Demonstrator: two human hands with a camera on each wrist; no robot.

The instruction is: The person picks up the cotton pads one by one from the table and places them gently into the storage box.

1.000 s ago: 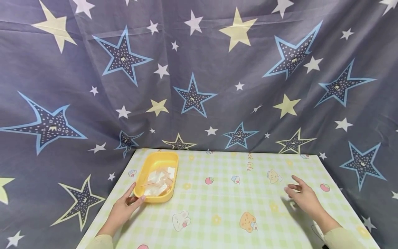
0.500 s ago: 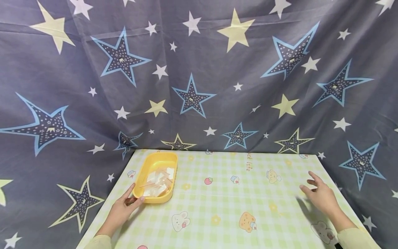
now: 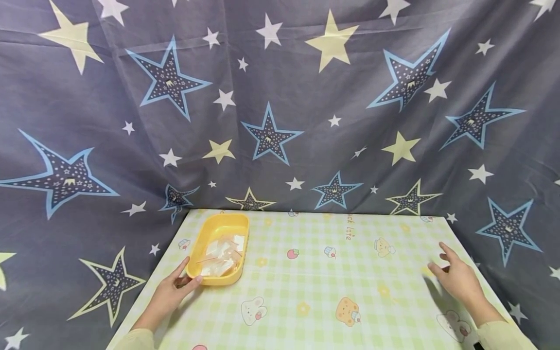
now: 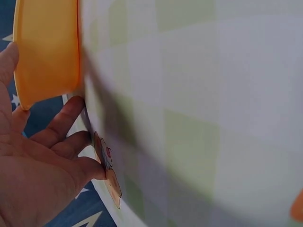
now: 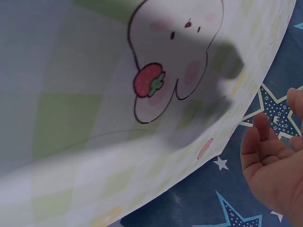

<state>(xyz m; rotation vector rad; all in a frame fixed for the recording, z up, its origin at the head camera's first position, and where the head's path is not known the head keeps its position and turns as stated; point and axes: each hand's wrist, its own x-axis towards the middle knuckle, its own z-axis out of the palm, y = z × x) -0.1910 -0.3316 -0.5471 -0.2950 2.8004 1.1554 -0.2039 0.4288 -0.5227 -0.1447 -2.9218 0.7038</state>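
A yellow plastic tray [image 3: 220,281] with rounded corners stands at the back left of the table. In it lies a loose pile of small shiny, clear-and-white packets [image 3: 224,253] with thin brownish strips; their exact kind cannot be told. My left hand [image 3: 168,294] holds the tray's near left corner, the thumb on the near side and the forefinger along the left side. In the left wrist view the other fingers [image 4: 64,124] spread below the tray, close to the tabletop. Over the right side of the table hovers my right hand [image 3: 459,282], fingers loosely bent, holding nothing.
A green-and-white checked cloth [image 3: 306,277] with printed cartoon animals covers the table. Behind it and on both sides hangs a dark curtain [image 3: 297,87] with a star pattern. A shadow of the right hand falls on the cloth.
My right hand has moved to the right, away from the middle of the table. The left hand and the tray have stayed in place.
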